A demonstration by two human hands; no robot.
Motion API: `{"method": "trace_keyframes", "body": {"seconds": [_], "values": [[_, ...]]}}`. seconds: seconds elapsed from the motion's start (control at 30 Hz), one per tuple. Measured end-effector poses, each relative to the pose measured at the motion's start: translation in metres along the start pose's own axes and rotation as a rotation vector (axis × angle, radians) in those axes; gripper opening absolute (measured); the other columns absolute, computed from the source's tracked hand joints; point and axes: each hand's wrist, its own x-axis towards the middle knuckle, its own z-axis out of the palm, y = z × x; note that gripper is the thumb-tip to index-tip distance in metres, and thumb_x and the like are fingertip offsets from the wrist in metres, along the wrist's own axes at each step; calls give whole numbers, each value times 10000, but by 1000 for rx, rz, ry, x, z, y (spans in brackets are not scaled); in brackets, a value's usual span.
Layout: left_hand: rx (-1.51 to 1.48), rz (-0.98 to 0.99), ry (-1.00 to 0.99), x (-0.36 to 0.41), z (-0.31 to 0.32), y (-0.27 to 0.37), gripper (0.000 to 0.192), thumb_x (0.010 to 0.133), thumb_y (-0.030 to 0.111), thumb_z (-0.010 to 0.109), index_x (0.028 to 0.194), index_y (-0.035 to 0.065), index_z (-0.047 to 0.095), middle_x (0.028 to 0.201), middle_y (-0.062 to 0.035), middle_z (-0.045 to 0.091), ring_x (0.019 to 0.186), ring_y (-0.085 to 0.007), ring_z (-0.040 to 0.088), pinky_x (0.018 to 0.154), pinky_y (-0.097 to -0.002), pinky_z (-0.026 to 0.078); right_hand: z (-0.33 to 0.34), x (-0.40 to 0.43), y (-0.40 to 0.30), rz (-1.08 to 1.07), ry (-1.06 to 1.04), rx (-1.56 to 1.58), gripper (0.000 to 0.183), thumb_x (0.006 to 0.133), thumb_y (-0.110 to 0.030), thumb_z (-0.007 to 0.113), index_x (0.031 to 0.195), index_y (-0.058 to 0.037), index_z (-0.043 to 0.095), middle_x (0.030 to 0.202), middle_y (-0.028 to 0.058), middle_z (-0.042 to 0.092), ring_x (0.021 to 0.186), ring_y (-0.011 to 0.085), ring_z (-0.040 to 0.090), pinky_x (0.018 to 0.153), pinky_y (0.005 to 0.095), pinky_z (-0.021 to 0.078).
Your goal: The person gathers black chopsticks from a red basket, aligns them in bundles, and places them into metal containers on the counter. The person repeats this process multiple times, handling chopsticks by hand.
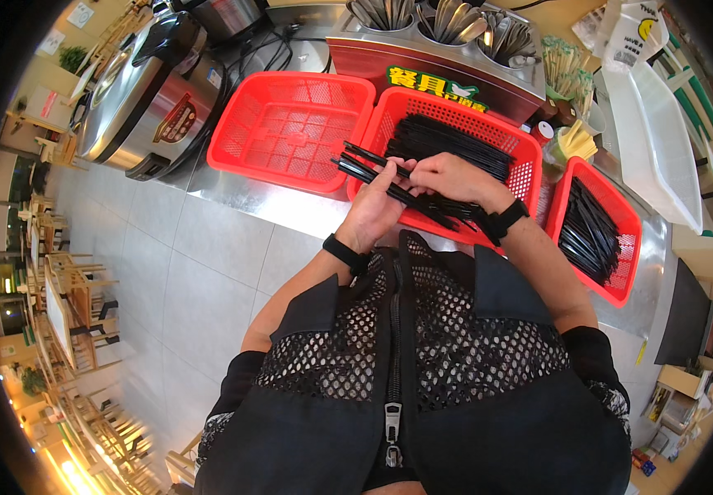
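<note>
My left hand (373, 207) is closed around a small bundle of black chopsticks (359, 170), their ends sticking out to the left. Beside it, the fingers of my right hand (446, 176) pinch some sticks of the same bundle near its middle. Both hands are over the front part of a red plastic basket (387, 102). A thick layer of black chopsticks (449, 142) lies along that basket's back, and more lie loose under my hands, partly hidden. At the right, a narrower red basket (628, 260) holds many black chopsticks (588, 232).
A red basket (294, 139) with a bare mesh bottom adjoins on the left. Beyond it stands a large electric cooker (152, 105). Behind the baskets, a metal cutlery holder (362, 55) contains spoons. A white plastic bin (659, 136) is at the right. Tables and chairs (62, 309) stand leftward.
</note>
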Motion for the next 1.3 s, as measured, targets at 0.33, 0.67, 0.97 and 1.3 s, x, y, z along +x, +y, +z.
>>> {"method": "trace_keyframes", "body": {"seconds": [0.33,0.67,0.97,1.3], "values": [[16,-32,179,-1,12,2,195,1053,276,507,1177,139,571,1173,-69,653,1098,-236,603,928,-393,474,-3,-3,61,309,153,-936,358,868,-221,665,1147,-18,573,1085,213,646,1010,381,668,819,507,533],[7,-21,200,-3,13,3,205,1052,273,510,1180,126,573,1124,-82,663,1081,-249,620,916,-396,479,-3,-8,68,326,136,-834,298,845,-207,678,1097,-57,625,1069,183,674,1024,368,665,841,486,541],[37,-18,169,-3,9,2,202,1044,274,525,1193,142,556,1174,-59,631,1188,-265,566,982,-424,444,-18,-10,69,286,266,-648,233,885,-209,612,1054,-70,691,988,201,712,965,376,685,815,484,539],[7,-11,212,-3,15,2,199,1035,264,550,1174,125,584,1104,-78,670,1078,-241,623,893,-392,488,-43,-25,45,246,225,147,198,947,-204,576,938,-28,667,801,37,680,732,126,631,660,278,503]]}}
